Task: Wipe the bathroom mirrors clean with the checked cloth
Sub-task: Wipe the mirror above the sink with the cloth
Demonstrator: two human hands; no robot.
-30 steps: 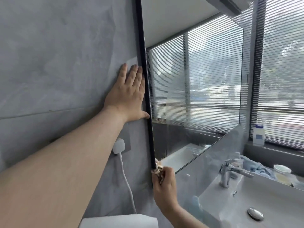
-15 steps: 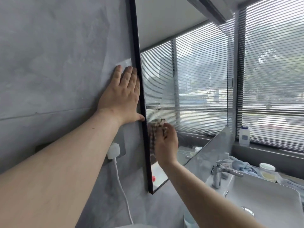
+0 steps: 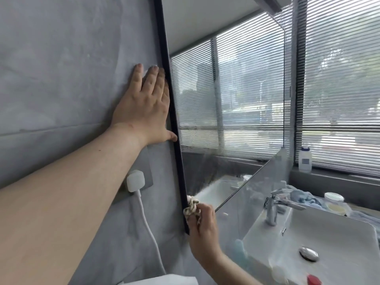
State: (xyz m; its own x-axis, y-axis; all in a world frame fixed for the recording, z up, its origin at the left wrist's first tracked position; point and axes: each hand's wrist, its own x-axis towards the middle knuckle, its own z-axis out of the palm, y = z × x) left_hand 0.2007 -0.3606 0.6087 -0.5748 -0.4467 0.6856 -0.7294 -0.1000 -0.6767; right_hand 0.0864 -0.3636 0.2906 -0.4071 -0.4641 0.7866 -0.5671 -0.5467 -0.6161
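Observation:
A black-framed mirror [image 3: 230,103] hangs on the grey wall and reflects the window blinds. My left hand [image 3: 144,108] lies flat on the wall, fingers spread, its thumb touching the mirror's black left edge. My right hand [image 3: 203,227] is closed around the bunched beige checked cloth [image 3: 192,208], pressed at the mirror's lower left corner. Streaks show on the glass just above the cloth.
A white plug and cable [image 3: 135,181] hang from a wall socket left of the mirror. Below right is a white basin [image 3: 320,239] with a chrome tap [image 3: 275,204]. A white bottle [image 3: 305,160] stands on the window sill; a blue rag [image 3: 304,197] and a tub [image 3: 334,199] lie behind the tap.
My right hand has dragged the cloth from mid-height down the mirror's left edge to the bottom corner. My left hand has stayed pressed against the wall.

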